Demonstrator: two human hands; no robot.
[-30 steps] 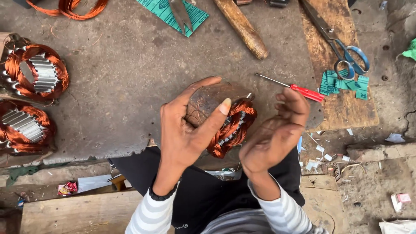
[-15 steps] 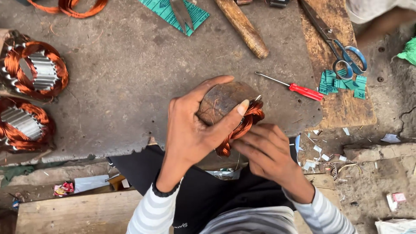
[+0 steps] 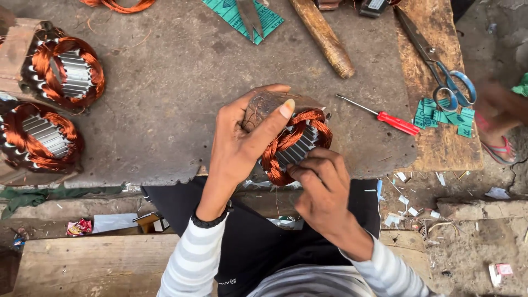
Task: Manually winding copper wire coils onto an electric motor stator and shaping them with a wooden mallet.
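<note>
Nearest to us, our right hand (image 3: 322, 187) pressed against the lower side of the motor stator (image 3: 291, 135), its fingers (image 3: 311, 168) curled and pinching at the copper winding (image 3: 280, 151). Our left hand (image 3: 242, 140) gripped the stator from the left, thumb laid across the top and fingers wrapped round its rusty casing, holding it tilted at the near edge of the grey table (image 3: 165, 99). Just right of it lay a red-handled screwdriver (image 3: 382, 116). Farther right, on a wooden plank (image 3: 440, 148), sat green paper scraps (image 3: 443, 116) and blue-handled scissors (image 3: 440, 66). At the far left two more wound stators (image 3: 52, 104) rested well apart from ours. Beyond, a wooden handle (image 3: 324, 36) lay near a green sheet (image 3: 245, 16).
</note>
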